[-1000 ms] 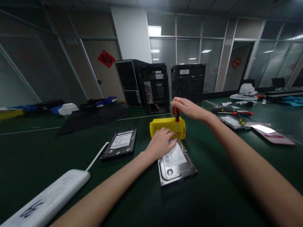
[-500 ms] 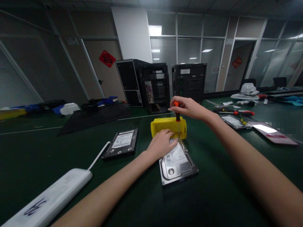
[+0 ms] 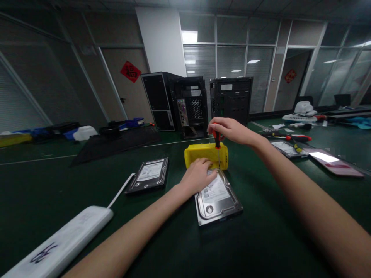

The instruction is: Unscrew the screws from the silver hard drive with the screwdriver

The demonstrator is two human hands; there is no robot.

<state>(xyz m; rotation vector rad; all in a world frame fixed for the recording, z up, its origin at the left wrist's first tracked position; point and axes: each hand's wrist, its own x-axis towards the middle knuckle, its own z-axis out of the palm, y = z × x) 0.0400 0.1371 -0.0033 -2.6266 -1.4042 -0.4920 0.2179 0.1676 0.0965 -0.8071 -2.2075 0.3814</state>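
Note:
A silver hard drive (image 3: 222, 204) with a white label lies on the green table, its far end against a yellow plastic bin (image 3: 191, 153). My left hand (image 3: 198, 177) grips the drive's far left part, the thumb across its top and the fingers curled towards the bin. My right hand (image 3: 228, 129) is closed round the red and black handle of a screwdriver (image 3: 217, 143). The screwdriver stands nearly upright, its shaft in front of the bin. Its tip is at the drive's far edge; the exact contact is too small to make out.
Left of my hands lies another hard drive (image 3: 150, 173), near a white power strip (image 3: 66, 241). Black computer cases (image 3: 158, 101) stand at the back. On the right are a third drive (image 3: 285, 148), red-handled tools (image 3: 301, 138) and a pink phone-like slab (image 3: 336, 166).
The fingers of my right hand have shifted round the screwdriver handle, which shows less at its top. My left hand and the hard drive have stayed in place.

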